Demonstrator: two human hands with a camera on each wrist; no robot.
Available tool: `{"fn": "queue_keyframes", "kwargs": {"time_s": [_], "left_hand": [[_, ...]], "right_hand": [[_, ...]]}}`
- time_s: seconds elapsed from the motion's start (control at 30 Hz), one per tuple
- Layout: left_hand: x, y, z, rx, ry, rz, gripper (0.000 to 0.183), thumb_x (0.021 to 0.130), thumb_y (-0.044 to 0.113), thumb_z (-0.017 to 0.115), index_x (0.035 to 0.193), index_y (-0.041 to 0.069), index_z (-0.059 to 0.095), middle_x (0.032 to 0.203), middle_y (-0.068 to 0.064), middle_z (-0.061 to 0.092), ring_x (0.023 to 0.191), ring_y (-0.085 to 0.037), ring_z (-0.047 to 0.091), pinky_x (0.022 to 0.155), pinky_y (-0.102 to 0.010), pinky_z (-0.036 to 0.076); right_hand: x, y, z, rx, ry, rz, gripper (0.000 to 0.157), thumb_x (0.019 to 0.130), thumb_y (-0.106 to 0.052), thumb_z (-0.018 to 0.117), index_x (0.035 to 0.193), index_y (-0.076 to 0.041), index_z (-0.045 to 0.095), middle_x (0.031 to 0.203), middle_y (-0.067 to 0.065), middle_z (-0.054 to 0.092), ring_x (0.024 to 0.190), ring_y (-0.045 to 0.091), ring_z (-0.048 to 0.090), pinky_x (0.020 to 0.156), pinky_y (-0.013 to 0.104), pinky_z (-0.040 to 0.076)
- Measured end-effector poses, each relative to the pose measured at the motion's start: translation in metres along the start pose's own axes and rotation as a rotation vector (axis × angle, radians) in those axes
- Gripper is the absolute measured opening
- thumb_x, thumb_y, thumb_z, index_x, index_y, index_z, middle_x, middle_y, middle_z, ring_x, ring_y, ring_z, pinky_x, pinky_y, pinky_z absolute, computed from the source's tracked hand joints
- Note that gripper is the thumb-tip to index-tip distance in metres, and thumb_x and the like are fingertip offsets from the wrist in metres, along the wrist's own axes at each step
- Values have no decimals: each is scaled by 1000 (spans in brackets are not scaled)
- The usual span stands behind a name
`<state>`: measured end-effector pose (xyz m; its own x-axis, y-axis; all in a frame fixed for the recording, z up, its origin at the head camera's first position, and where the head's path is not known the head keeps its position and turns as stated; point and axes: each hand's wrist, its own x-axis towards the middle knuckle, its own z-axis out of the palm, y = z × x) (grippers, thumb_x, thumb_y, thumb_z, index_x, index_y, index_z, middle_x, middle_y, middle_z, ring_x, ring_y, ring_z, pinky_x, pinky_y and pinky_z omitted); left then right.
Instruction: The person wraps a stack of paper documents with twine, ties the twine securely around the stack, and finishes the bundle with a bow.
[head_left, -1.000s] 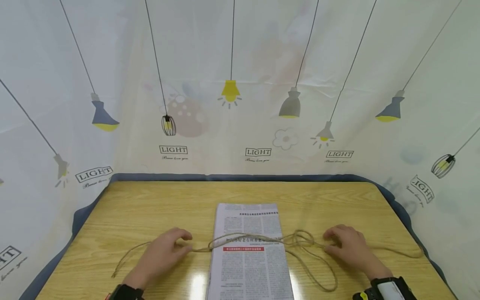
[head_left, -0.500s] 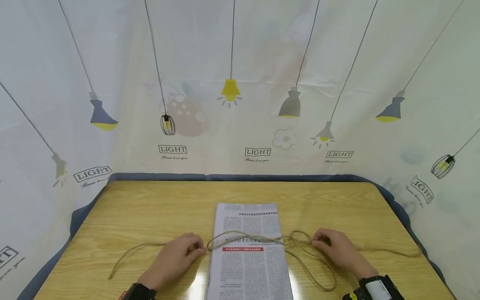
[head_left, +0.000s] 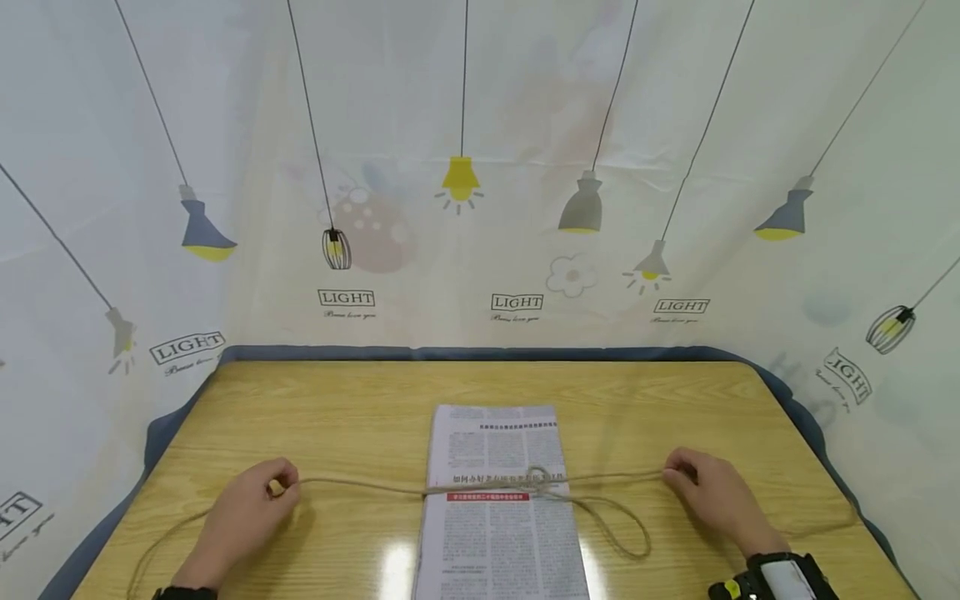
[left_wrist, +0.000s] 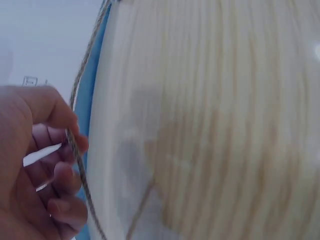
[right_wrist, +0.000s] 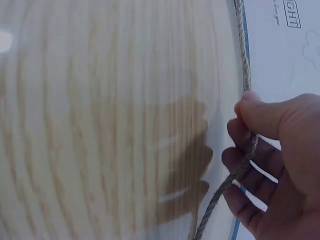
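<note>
Across newspaper stack (head_left: 495, 533), midway btwn L and R edges of table (head_left: 300, 396): rope (head_left: 367, 485), pinched in L hand (head_left: 251, 508) and R hand (head_left: 712, 493). Prob. best to pull evenly both ways, low, w/o skewing newspaper stack.

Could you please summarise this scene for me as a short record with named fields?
Surface: wood-grain table
Centre: stack of newspaper, lying flat
Cord: tan cord, crossing the newspaper
Left grip: pinching the cord, left of the newspaper
Right grip: pinching the cord, right of the newspaper
Strands: nearly straight from each grip to the newspaper
Loops: a small one on the newspaper, a larger one reaching right onto the table
Loose lengths: trailing beyond both hands
Backdrop: white cloth printed with hanging lamps
</note>
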<state>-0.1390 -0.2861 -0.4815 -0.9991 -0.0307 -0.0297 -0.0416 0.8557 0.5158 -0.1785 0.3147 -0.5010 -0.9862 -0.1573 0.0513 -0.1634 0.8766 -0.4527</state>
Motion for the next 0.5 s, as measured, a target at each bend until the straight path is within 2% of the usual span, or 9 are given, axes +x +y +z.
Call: {"fn": "queue_keyframes", "kwargs": {"time_s": [0.13, 0.23, 0.33, 0.4, 0.5], "left_hand": [[0, -13, -2, 111, 17, -39, 8, 91, 22, 63, 90, 15, 66, 90, -1, 67, 71, -14, 54, 63, -32, 43], [0, -8, 4, 139, 19, -7, 13, 88, 17, 63, 99, 11, 66, 99, -7, 68, 83, -21, 63, 71, -41, 50], [0, 10, 15, 117, 50, 65, 25, 87, 13, 63, 112, 11, 64, 114, -9, 65, 93, -22, 64, 77, -44, 51], [1, 28, 24, 60, 39, 116, 30, 88, 12, 63, 118, 13, 63, 119, -6, 63, 83, -15, 61, 72, -36, 50], [4, 56, 42, -25, -39, 191, 31, 90, 15, 65, 121, 18, 62, 119, 1, 63, 68, -6, 53, 63, -25, 45]], "right_hand": [[1, 3, 1, -65, 1, 19, 6, 92, -20, 66, 86, -19, 63, 77, -7, 60, 65, 5, 45, 61, 26, 38], [3, 2, 3, -92, -20, 3, 6, 91, -22, 68, 87, -20, 64, 74, -7, 57, 63, 6, 44, 61, 27, 37], [6, -6, 6, -104, -23, -43, 9, 88, -23, 71, 95, -18, 67, 83, -6, 64, 71, 8, 55, 66, 31, 46], [9, -14, 9, -98, -26, -83, 16, 87, -20, 72, 101, -17, 68, 93, -3, 67, 81, 13, 62, 72, 36, 50], [12, -30, 15, -79, -48, -154, 22, 85, -16, 74, 107, -16, 69, 103, -3, 68, 93, 17, 65, 81, 39, 52]]}}
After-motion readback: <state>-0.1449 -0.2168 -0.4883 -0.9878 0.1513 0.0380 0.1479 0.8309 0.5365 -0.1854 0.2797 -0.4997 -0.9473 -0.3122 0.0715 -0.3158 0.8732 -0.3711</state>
